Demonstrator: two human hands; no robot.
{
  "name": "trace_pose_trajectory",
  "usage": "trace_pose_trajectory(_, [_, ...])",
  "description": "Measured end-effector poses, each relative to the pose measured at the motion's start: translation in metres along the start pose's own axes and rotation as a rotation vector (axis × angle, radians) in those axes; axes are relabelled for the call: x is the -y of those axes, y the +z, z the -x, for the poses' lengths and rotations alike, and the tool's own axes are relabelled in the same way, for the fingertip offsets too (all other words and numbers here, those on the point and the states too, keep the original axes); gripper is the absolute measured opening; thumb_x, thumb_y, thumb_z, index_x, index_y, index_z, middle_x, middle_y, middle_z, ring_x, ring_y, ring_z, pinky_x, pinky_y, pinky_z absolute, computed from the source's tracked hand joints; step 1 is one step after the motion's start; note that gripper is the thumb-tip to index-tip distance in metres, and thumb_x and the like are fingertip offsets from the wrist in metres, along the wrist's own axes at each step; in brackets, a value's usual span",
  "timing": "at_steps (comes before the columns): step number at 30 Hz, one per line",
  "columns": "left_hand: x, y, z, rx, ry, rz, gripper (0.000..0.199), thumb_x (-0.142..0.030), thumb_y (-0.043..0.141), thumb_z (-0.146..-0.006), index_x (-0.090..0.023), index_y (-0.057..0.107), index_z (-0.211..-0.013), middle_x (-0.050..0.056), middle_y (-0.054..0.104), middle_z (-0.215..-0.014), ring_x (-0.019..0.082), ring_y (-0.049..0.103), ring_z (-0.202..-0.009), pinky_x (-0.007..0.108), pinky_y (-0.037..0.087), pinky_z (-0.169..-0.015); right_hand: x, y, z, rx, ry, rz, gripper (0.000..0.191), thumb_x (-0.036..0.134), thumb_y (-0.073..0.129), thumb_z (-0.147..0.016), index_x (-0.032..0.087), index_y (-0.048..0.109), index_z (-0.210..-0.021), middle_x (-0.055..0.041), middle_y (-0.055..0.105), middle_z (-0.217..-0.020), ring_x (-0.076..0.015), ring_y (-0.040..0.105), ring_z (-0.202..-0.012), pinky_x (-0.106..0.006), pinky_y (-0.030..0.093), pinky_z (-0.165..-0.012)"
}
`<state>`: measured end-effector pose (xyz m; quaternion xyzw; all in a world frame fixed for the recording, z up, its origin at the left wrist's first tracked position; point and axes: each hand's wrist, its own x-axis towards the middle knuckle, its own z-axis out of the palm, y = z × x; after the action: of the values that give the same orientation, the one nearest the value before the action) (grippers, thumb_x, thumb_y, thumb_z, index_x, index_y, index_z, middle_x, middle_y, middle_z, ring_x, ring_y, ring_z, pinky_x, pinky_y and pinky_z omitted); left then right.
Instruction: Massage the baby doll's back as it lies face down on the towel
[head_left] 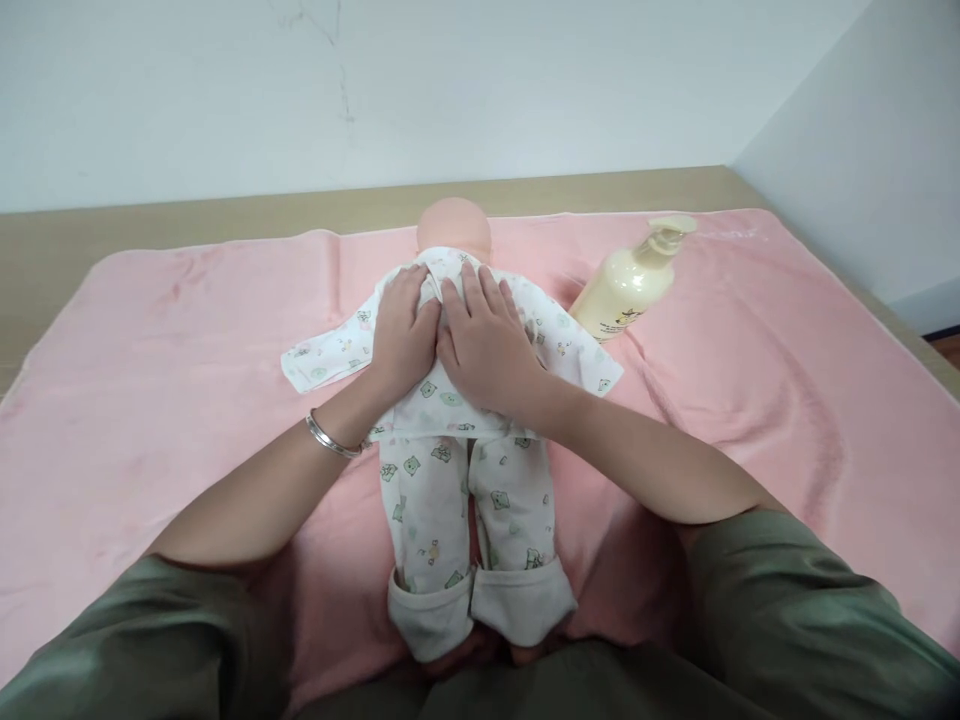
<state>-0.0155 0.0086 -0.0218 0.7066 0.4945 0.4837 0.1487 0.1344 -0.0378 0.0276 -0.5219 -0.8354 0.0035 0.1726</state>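
A baby doll (pixel 453 222) lies stretched out in front of me, its bare head pointing away. It wears a white patterned top (pixel 448 405) with the sleeves spread to both sides, and matching trousers (pixel 431 515) with turned-up cuffs. On the upper left of the top rests my left hand (pixel 406 335), palm down with its fingers stretched out; a silver bangle (pixel 330 438) circles that wrist. My right hand (pixel 491 345) lies flat beside it on the right of the top, fingers spread. The two thumbs are close together. Neither hand grips anything.
Beyond the doll's right-hand sleeve a cream pump bottle (pixel 626 285) stands tilted in view. A pink blanket (pixel 202 400) spreads beneath everything on a wooden surface (pixel 360 203). A white wall (pixel 525 90) rises behind, with another wall (pixel 862 150) at the right.
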Motion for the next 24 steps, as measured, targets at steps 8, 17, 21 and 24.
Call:
trace_pose_trajectory(8, [-0.018,0.002,0.014,0.02,0.01,-0.117,0.047,-0.038,0.041,-0.107,-0.016,0.06,-0.144,0.017,0.054,-0.161,0.035,0.041,-0.158,0.059,0.026,-0.137,-0.025,0.002,-0.025,-0.004,0.021,-0.097,0.06,0.024,0.038,-0.106,0.011,0.04,-0.165,-0.0154,0.028,-0.178,-0.0352,0.022,-0.167,-0.06,0.019,-0.137])
trace_pose_trajectory(17, [-0.017,0.002,0.013,0.036,0.012,-0.111,0.051,-0.033,0.043,-0.102,-0.018,0.059,-0.147,0.014,0.051,-0.165,0.034,0.038,-0.161,0.059,0.022,-0.138,-0.025,0.003,-0.023,-0.055,0.011,-0.066,0.058,0.023,0.039,-0.106,0.009,0.045,-0.162,-0.0168,0.036,-0.174,-0.0358,0.03,-0.164,-0.059,0.022,-0.136])
trace_pose_trajectory(21, [-0.007,0.004,0.011,0.018,-0.02,-0.065,0.054,-0.033,0.046,-0.098,-0.02,0.058,-0.149,0.012,0.051,-0.165,0.033,0.036,-0.161,0.057,0.019,-0.139,-0.013,0.0,-0.013,-0.048,0.021,-0.002,0.058,0.021,0.036,-0.109,0.006,0.04,-0.165,-0.0212,0.035,-0.174,-0.0384,0.031,-0.163,-0.058,0.024,-0.136])
trace_pose_trajectory(24, [-0.001,0.004,0.011,0.016,0.001,-0.041,0.053,-0.033,0.046,-0.099,-0.021,0.057,-0.149,0.011,0.051,-0.165,0.033,0.038,-0.161,0.057,0.02,-0.139,0.0,-0.003,-0.001,0.003,0.02,0.049,0.061,0.021,0.04,-0.109,0.003,0.034,-0.167,-0.0247,0.029,-0.175,-0.0422,0.025,-0.165,-0.059,0.023,-0.137])
